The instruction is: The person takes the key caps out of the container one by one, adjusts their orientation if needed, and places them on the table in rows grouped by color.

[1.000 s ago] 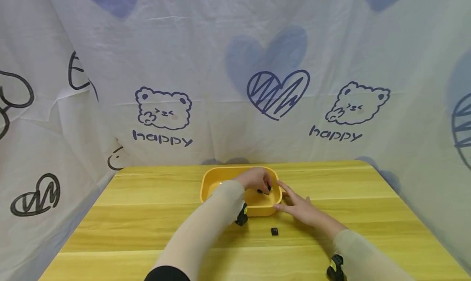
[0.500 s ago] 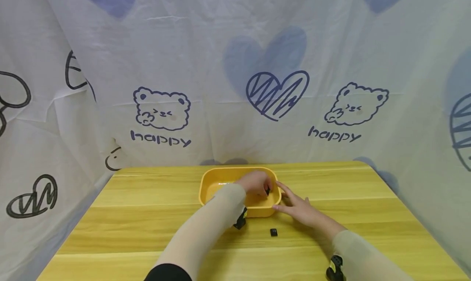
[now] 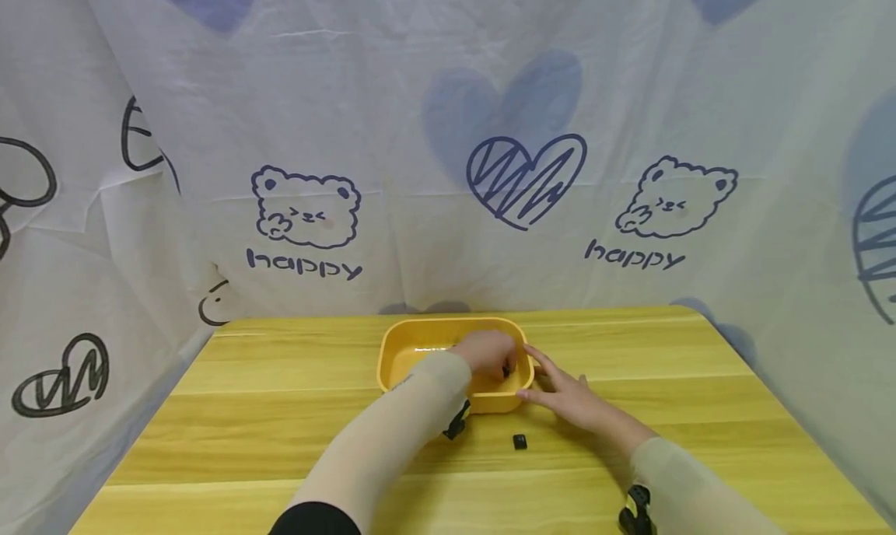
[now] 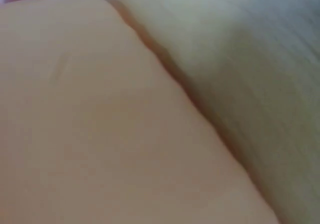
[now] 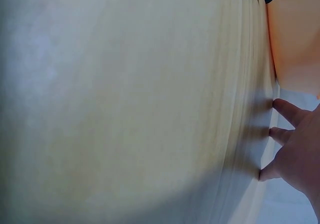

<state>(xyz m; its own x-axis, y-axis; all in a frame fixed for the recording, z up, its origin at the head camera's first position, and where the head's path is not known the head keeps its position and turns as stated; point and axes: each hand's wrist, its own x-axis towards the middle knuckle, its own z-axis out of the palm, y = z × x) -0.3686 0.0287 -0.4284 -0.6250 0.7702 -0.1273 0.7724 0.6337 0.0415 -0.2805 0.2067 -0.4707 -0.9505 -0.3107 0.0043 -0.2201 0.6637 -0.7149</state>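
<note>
A yellow-orange plastic bin [image 3: 413,356] stands toward the back of the table. My left hand [image 3: 488,351] reaches down into its right end, fingers curled on a small black piece [image 3: 507,370]; the hand hides most of that piece. My right hand [image 3: 570,399] rests against the bin's right end, fingers spread and the thumb near the front corner. In the right wrist view the fingertips of this hand [image 5: 302,149] meet the table beside the bin wall [image 5: 297,39]. The bin wall [image 4: 125,109] fills much of the left wrist view.
A small black square piece [image 3: 519,442] lies on the wood-grain table [image 3: 280,410] in front of the bin. Behind the table hangs a white printed cloth [image 3: 420,232], with more cloth at both sides. A black wrist device [image 3: 635,510] is strapped on the right sleeve.
My left hand has sunk slightly deeper into the bin, and less of the black piece at its fingers shows. The right hand and the loose black square stay in place.
</note>
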